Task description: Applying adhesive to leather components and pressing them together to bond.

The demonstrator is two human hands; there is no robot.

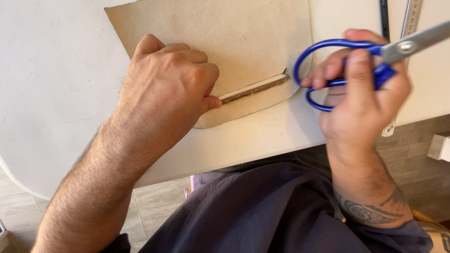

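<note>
Left hand [166, 86] is curled knuckles-down, fingers pinching the near end of a thin white-and-brown cord strip [255, 88] on the tan suede-like sheet [220, 33]. Right hand [358, 93] is closed through the loops of the blue-handled steel scissors [356, 63], lifted just right of the strip's frayed far end. If the pinch slackens, I'd say the strip could skew on the pale surface [56, 93]; a metal ruler [411, 16] lies far right.

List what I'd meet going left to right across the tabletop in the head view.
Left hand pressing on the tan sheet → thin white and brown strip → blue-handled scissors in the right hand → metal ruler.
</note>
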